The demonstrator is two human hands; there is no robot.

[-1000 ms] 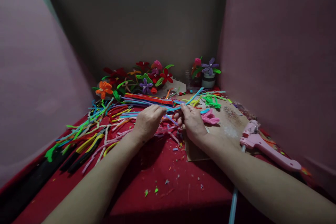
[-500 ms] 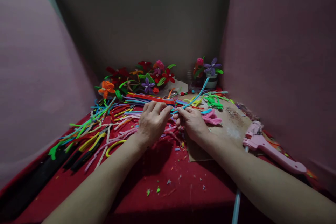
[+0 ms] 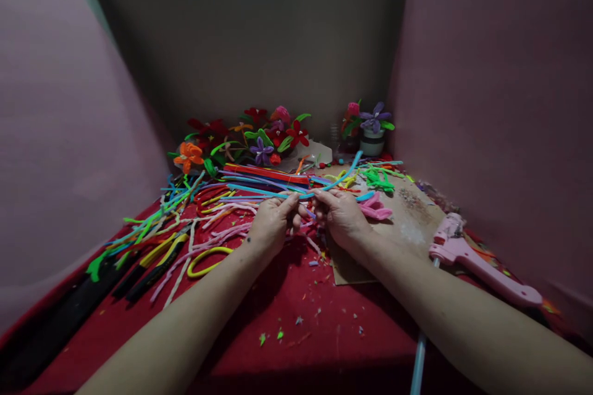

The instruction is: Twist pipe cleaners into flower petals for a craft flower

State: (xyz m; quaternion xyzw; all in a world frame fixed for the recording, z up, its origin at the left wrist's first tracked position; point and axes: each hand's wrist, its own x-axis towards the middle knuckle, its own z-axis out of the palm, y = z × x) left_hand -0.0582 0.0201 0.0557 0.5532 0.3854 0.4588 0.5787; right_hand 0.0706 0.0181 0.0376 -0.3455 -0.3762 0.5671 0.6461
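Note:
Both of my hands pinch one long light-blue pipe cleaner (image 3: pixel 340 176) over a red cloth. My left hand (image 3: pixel 273 225) has its fingers closed on the strand's left part. My right hand (image 3: pixel 340 216) grips it just to the right, and the free end curves up toward the back. Under and beside my left hand lies a spread of loose pipe cleaners (image 3: pixel 185 222) in many colours. A pink bent piece (image 3: pixel 373 207) rests just right of my right hand.
A pink glue gun (image 3: pixel 467 259) lies on the right, beside a brown cardboard sheet (image 3: pixel 412 222). Finished pipe-cleaner flowers (image 3: pixel 250 139) are heaped at the back, and a small pot of flowers (image 3: pixel 370 133) stands in the corner. Pink walls close in on both sides. Scraps dot the red cloth (image 3: pixel 296 327).
My left hand has closed its fingertips on the blue pipe cleaner and drawn nearer my right hand. The strand's free end swung up, then lowered again.

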